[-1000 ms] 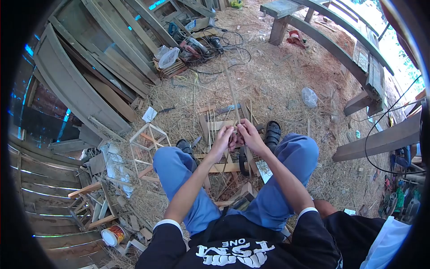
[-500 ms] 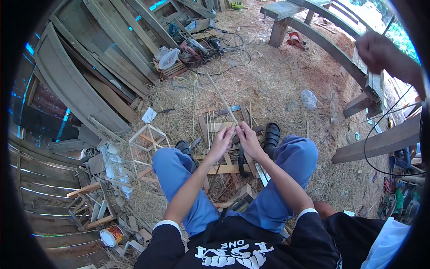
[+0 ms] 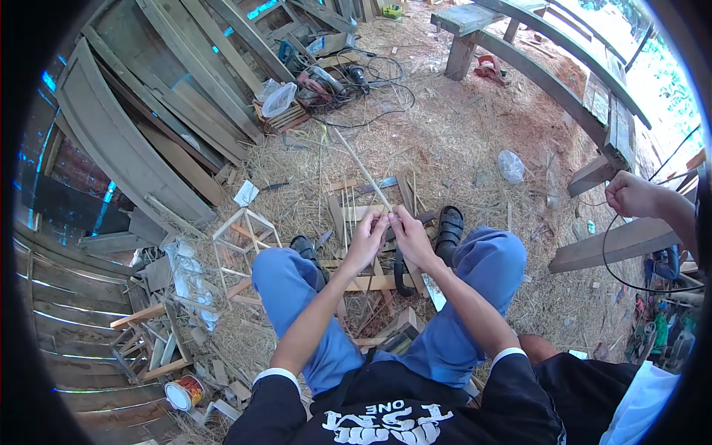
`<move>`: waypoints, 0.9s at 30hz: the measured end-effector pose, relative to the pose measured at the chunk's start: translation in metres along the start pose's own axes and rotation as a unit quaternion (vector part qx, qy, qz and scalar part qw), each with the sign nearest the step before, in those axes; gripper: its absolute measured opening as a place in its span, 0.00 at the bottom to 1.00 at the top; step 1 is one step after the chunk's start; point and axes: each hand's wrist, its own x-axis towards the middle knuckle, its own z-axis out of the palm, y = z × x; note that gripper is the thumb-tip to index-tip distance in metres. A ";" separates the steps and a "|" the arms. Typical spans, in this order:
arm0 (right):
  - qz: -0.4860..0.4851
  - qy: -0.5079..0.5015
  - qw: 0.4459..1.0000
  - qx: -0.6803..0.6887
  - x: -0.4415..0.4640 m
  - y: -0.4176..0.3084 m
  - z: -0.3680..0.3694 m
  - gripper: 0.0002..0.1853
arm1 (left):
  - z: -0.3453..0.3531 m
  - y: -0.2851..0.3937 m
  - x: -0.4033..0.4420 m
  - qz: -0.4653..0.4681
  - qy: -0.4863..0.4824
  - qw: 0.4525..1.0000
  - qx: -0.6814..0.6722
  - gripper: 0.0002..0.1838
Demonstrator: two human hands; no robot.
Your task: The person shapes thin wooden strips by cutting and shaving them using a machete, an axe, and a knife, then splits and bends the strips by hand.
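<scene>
One head-worn view looks forward and steeply down past the wearer's knees [image 3: 279,278] to the floor [image 3: 445,133].

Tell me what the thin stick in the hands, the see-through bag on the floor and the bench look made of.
Stick: pale tan, slim, seemingly unpainted; bamboo or wood, unclear which.
Bag: probably glossy plastic film, being clear and crumpled.
Bench: likely rough, bare wood, given its uneven grey-brown boards.

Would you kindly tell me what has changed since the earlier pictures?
The thin strip's far end has swung left; the left hand and right hand still hold its near end. A co-worker's fist, absent at first, entered at right and now shows lower in view. The plastic bag and bench stayed put.
</scene>
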 end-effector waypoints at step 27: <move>0.010 0.038 0.985 -0.171 -0.001 0.004 0.011 0.14 | 0.004 -0.008 0.006 0.068 0.102 0.938 0.323 0.18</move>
